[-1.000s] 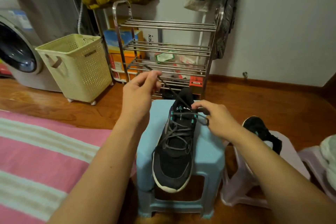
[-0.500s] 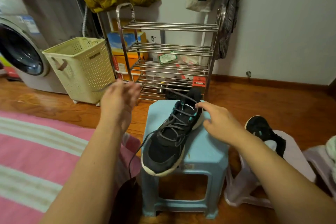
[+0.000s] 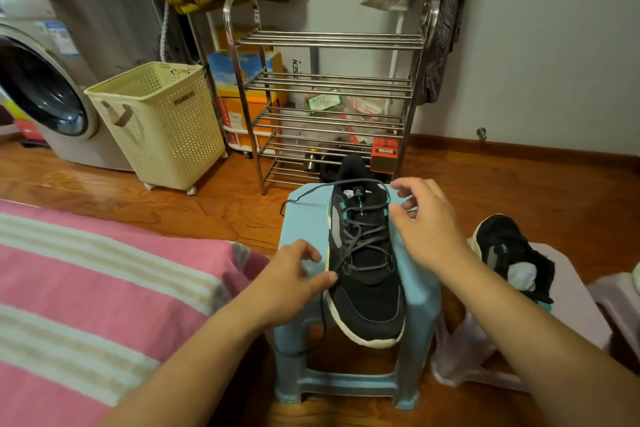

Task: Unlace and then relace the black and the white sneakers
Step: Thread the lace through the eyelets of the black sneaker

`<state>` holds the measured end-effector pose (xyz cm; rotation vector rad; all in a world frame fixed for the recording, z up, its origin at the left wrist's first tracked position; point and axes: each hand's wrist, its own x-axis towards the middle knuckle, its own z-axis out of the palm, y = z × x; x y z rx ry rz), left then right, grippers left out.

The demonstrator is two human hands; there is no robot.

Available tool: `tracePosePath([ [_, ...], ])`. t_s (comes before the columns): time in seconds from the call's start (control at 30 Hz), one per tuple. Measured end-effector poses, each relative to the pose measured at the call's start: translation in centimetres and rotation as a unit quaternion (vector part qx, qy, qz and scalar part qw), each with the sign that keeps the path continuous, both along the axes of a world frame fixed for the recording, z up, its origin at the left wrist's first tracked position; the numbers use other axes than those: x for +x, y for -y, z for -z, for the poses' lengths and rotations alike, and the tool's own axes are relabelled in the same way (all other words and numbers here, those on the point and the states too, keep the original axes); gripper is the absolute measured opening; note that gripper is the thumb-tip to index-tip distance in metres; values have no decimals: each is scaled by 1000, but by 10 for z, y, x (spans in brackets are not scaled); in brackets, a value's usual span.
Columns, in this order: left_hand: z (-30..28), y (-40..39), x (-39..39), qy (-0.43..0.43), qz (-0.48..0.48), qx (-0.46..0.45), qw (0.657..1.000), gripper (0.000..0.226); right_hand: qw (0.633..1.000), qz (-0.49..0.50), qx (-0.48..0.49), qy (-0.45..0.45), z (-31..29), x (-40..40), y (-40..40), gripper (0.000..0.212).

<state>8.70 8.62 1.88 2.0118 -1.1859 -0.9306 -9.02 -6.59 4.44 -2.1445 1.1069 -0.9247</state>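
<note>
A black sneaker (image 3: pixel 367 291) with grey laces and teal eyelets lies on a light blue stool (image 3: pixel 420 284), its toe pointing at me. The grey lace (image 3: pixel 323 315) is loose: one end hangs over the stool's left front and the other loops behind the heel. My left hand (image 3: pixel 294 279) rests on the stool at the shoe's left side, fingers apart, thumb tip touching the hanging lace. My right hand (image 3: pixel 427 222) hovers by the top right eyelets with spread fingers and holds nothing. A second black sneaker (image 3: pixel 509 253) lies on a lilac stool (image 3: pixel 568 291) to the right.
A steel shoe rack (image 3: pixel 329 97) stands just behind the blue stool. A cream laundry basket (image 3: pixel 162 125) and a washing machine (image 3: pixel 45 94) are at the back left. A pink striped bed cover (image 3: pixel 104 305) fills the left. Another stool (image 3: pixel 620 298) sits at the right edge.
My left hand let go of the raised lace end and dropped to the stool beside the shoe. The sneaker swung back to point straight at me. My right hand came off its collar.
</note>
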Motion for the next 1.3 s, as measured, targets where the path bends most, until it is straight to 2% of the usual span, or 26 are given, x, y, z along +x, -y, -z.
tracePosePath([
  [0.07,7,2,-11,21,15,-23,999,29,999,-1,-41,9,-5,3,-18,16],
  [0.13,10,8,-19,72,29,-44,996,25,999,-7,-8,-34,-5,7,-36,11],
  [0.23,3,15,-25,155,20,-60,986,11,988,7,50,-143,1,16,-54,29],
  [0.27,-1,14,-26,150,24,-66,986,10,986,19,52,-158,2,20,-56,31],
  [0.33,-11,12,-30,85,55,-76,992,14,986,36,72,-146,2,23,-54,21],
  [0.4,-21,9,-37,38,85,-105,990,14,984,28,156,-86,3,22,-46,13],
  [0.47,-22,13,-39,52,59,-175,981,7,960,-9,278,12,-6,13,-43,15],
  [0.57,-8,26,-32,201,73,-209,954,39,883,-68,445,135,-22,-16,-35,22],
  [0.67,-3,34,-26,284,69,-172,941,43,797,-36,542,265,-34,-55,-11,12],
  [0.7,-3,36,-24,306,68,-167,935,43,782,-11,545,302,-36,-67,-1,5],
  [0.73,-4,37,-21,331,69,-167,926,43,794,16,527,304,-38,-76,7,5],
  [0.77,-5,38,-18,349,68,-169,919,44,840,50,478,251,-37,-84,14,15],
  [0.8,-7,39,-15,356,64,-173,916,44,898,95,402,151,-36,-89,19,23],
  [0.83,-8,40,-12,355,56,-173,917,43,938,156,306,48,-34,-95,23,27],
  [0.87,-10,42,-9,349,42,-166,922,41,951,228,207,-30,-32,-102,27,26],
  [0.93,-12,44,-2,331,15,-139,933,39,937,325,119,-35,-38,-113,33,16],
  [0.97,-12,44,0,318,4,-129,939,37,931,348,109,-36,-41,-119,35,25],
  [1.03,-13,42,-2,294,-15,-144,945,35,919,353,98,-149,-51,-126,34,59],
  [1.07,-14,41,-7,293,-17,-166,941,34,911,342,95,-210,-55,-125,31,68],
  [1.1,-14,40,-13,292,-11,-195,936,35,911,324,102,-234,-57,-118,27,68],
  [1.17,-17,39,-31,254,19,-260,932,39,947,246,90,-188,-51,-99,20,48],
  [1.23,-19,39,-49,205,67,-272,938,50,981,143,122,-56,-42,-79,14,24],
  [1.3,-18,39,-61,196,119,-243,943,61,978,42,188,81,-36,-60,2,26],
])
